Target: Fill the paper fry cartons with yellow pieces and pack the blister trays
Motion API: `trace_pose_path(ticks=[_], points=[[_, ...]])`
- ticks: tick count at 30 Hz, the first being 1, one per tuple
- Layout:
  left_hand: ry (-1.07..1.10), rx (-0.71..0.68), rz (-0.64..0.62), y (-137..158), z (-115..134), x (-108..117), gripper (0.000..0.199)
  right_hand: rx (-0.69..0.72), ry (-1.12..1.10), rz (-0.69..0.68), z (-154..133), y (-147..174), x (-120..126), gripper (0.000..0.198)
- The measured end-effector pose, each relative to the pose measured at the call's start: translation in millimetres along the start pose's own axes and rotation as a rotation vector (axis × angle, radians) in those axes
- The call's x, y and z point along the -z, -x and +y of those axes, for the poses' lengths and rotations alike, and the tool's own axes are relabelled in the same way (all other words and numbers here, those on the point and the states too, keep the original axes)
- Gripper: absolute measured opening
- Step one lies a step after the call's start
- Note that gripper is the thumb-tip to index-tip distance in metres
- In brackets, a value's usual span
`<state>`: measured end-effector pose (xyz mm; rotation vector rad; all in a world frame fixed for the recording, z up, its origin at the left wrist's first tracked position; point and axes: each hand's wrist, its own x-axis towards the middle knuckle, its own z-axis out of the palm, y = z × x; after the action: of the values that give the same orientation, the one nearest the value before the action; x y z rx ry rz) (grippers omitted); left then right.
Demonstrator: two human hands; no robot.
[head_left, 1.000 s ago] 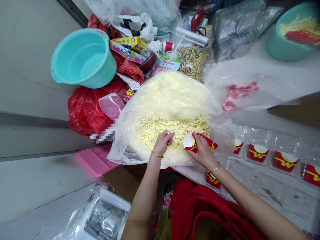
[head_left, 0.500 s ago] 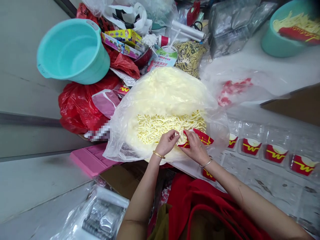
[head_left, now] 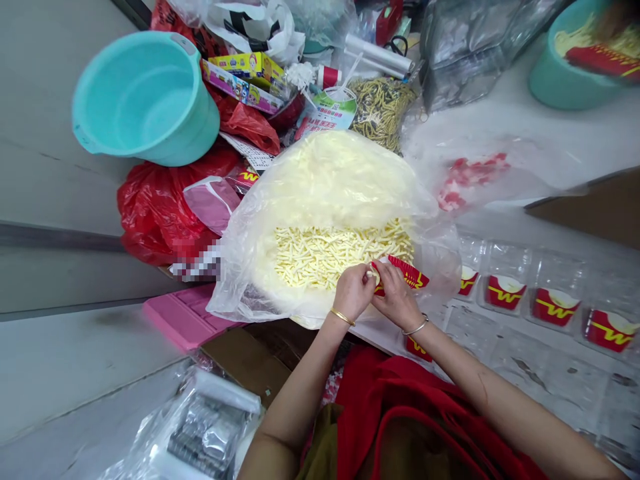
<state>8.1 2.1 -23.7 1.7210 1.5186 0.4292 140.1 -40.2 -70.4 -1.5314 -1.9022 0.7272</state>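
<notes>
While R hand (head_left: 399,298) grips the red carton (head_left: 412,272), long axis approx. crosswise, L hand (head_left: 354,291) pinches prob. pale sticks (head_left: 371,273) at its mouth.

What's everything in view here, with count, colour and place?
Plastic bag: one, translucent, centre
Sticks: many, pale yellow, in that bag
Held carton: one, red and yellow, in right hand
Row cartons: four, red and yellow, in clear boxes at right
Basin: one, turquoise, upper left
Tub: one, turquoise, upper right
Large red bag: one, red, below basin
Tray: one, pink, lower left
Printed boxes: at least two, yellow and purple, beside basin
Cord bundle: one, gold-toned, behind centre
Back clutter: too crowded to count
Left hand: one, bare, at held carton's mouth
Right hand: one, bare, around held carton
</notes>
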Motion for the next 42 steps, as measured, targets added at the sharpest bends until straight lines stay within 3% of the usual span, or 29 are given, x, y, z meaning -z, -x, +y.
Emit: trace_pose_path(ticks=[3,6,8,10,12,15,18,20,22,26,29,31,37,39,42], points=[[0.073,0.009,-0.014,6.3,7.7,-9.9,0.016,-0.016,0.007,0.024,8.7,3.8,2.0,0.071],[-0.176,-0.041,-0.024,11.6,12.6,-18.9,0.018,0.005,-0.009,0.039,17.0,10.2,3.4,0.067],[-0.219,-0.084,-0.135,10.4,12.6,-20.3,0.02,0.015,-0.024,0.04,20.9,13.8,4.8,0.066],[-0.079,-0.087,-0.214,3.2,8.5,-16.7,0.023,-0.006,-0.026,0.04,23.3,15.3,7.1,0.069],[-0.002,-0.022,-0.118,-10.2,1.0,-10.6,0.027,-0.064,-0.017,0.055,24.7,14.5,10.2,0.072],[-0.25,0.126,0.15,-36.7,-12.3,-7.1,0.028,-0.13,-0.011,0.075,25.8,12.0,14.1,0.075],[-0.441,0.164,0.191,-59.2,-23.4,-14.3,0.018,-0.135,-0.017,0.063,26.4,12.0,16.3,0.076],[-0.354,0.179,0.188,-66.4,-29.9,-18.5,0.01,-0.134,-0.023,0.059,26.9,14.0,17.4,0.076],[-0.132,0.232,0.195,-66.2,-35.9,-16.4,0.015,-0.144,-0.034,0.066,27.3,16.2,18.8,0.076],[0.4,0.294,0.128,-51.9,-42.8,5.0,0.029,-0.168,-0.058,0.083,27.1,15.1,20.0,0.074],[0.536,0.237,0.051,-42.6,-40.4,17.5,0.03,-0.161,-0.059,0.086,25.3,9.6,18.9,0.072],[0.431,0.141,0.021,-41.7,-36.7,16.2,0.025,-0.154,-0.058,0.091,24.1,7.2,19.2,0.073],[-0.284,-0.217,-0.11,-57.5,-28.8,-14.7,0.009,-0.176,-0.038,0.102,27.4,20.1,29.6,0.072],[-0.363,-0.206,-0.103,-60.7,-28.9,-19.3,0.01,-0.193,-0.026,0.101,29.8,26.0,32.9,0.073],[-0.162,-0.048,-0.028,-57.9,-28.8,-15.1,0.01,-0.199,-0.014,0.099,30.8,28.1,33.7,0.074]])
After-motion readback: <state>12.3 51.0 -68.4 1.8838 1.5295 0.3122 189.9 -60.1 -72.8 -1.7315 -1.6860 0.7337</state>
